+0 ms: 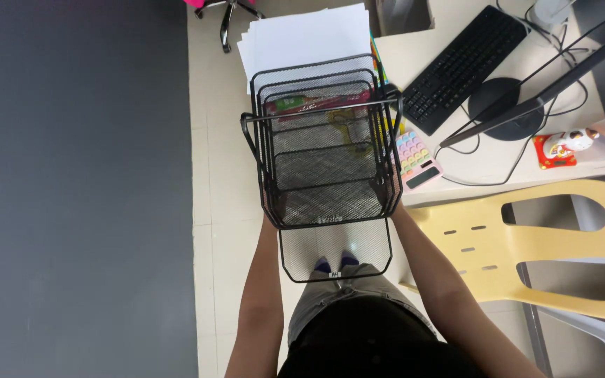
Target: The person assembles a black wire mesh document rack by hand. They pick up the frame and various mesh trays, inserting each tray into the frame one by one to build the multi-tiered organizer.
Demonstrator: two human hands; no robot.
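Note:
I hold a black wire-mesh tiered letter tray (pixel 327 203) in front of me, above the tiled floor. My left hand (pixel 269 218) grips its left side and my right hand (pixel 395 207) grips its right side; the mesh hides most of both hands. Inside the upper tiers lie a red and green packet (pixel 302 105) and something yellow (pixel 348 126). A stack of white paper sheets (pixel 306 35) shows beyond the tray's far end. My feet in dark socks (pixel 334 264) are visible through the lowest tier.
A desk at the right carries a black keyboard (pixel 463 66), a monitor stand (pixel 505 108), a pastel calculator (pixel 416 159) and a small cat figurine (pixel 568 145). A yellow chair (pixel 526 245) stands close on my right. A dark panel (pixel 78 189) fills the left.

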